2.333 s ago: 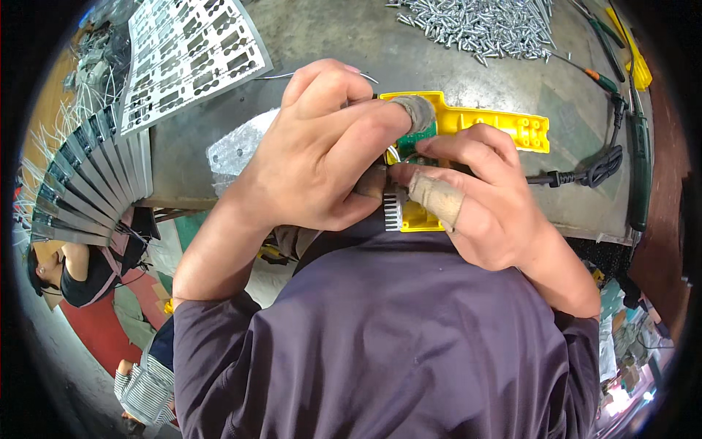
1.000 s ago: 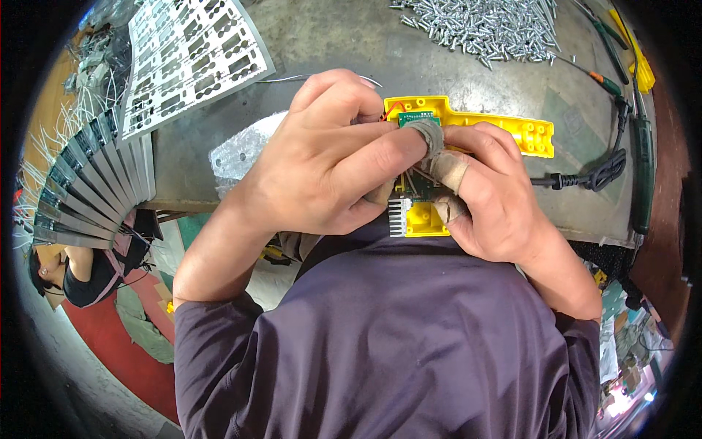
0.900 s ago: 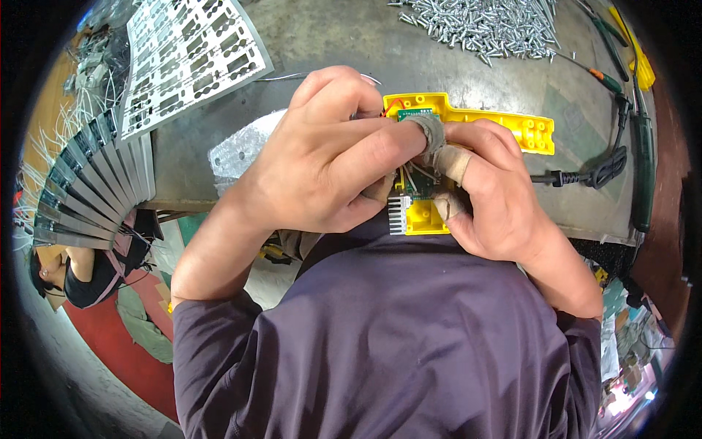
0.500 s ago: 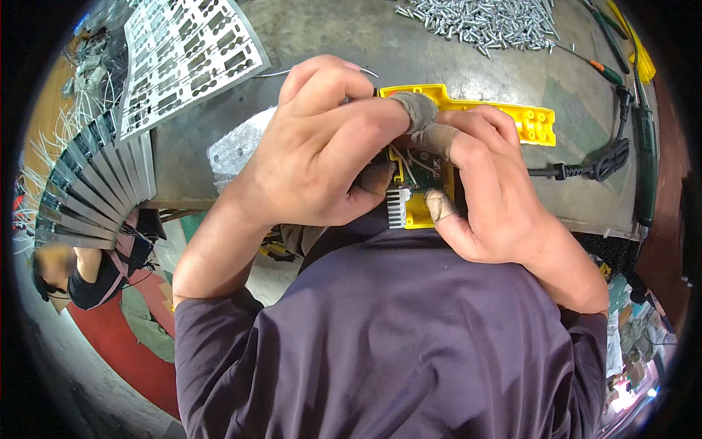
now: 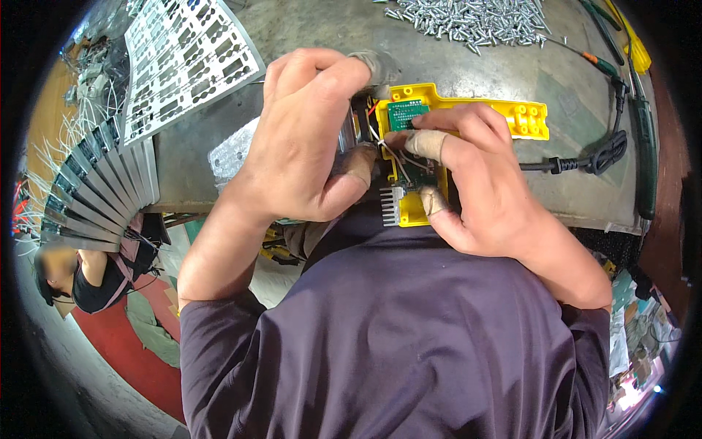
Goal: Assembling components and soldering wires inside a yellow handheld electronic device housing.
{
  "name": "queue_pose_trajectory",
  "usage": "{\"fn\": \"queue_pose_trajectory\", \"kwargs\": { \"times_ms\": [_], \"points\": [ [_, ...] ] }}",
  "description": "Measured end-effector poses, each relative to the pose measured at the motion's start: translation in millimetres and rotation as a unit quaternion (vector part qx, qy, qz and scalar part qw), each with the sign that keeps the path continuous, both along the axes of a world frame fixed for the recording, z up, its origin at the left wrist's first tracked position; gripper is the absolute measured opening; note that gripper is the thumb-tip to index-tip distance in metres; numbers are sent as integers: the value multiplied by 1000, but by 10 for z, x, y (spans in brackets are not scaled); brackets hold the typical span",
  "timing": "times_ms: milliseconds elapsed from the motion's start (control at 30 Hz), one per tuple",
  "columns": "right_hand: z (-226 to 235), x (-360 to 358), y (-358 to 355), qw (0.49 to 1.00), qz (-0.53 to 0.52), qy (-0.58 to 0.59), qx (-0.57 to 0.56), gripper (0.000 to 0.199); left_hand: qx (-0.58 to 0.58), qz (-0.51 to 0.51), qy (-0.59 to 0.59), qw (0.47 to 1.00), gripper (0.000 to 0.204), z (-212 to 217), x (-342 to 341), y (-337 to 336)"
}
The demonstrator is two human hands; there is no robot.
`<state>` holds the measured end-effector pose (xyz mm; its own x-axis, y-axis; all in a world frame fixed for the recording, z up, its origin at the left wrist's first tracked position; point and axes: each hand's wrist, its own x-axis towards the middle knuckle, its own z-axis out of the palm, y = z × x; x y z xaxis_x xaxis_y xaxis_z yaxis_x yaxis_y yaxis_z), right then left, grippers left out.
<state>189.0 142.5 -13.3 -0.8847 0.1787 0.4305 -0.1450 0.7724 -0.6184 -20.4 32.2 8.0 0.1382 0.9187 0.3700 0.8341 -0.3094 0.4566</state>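
Yellow plastic housing [image 5: 512, 117] lies open on the grey counter [image 5: 307, 110], right in front of your chest, with the small green circuit board [image 5: 406, 113] seated at its 12 o'clock end and thin wires [image 5: 391, 150] loose, so the shell looks not yet closed. Your left hand [image 5: 303, 139] curls around a dark part at the housing's 9 o'clock side; your right hand [image 5: 475, 175], fingertips taped, pinches down on the wiring. Both hands hide the middle. Screws [image 5: 475, 18] wait at 12 o'clock.
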Motion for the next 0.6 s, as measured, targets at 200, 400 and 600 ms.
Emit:
{"fn": "queue_pose_trajectory", "kwargs": {
  "times_ms": [200,400,600],
  "points": [
    [17,9,-18,1000,0,-5,0,57,4,-9,40,999,67,-2,28,18],
    [51,33,-3,1000,-4,-20,18,55,-10,-18,43,999,65,38,66,68],
    [157,540,392,988,-147,43,24,42,-13,-26,28,999,64,17,42,39]
  ]
}}
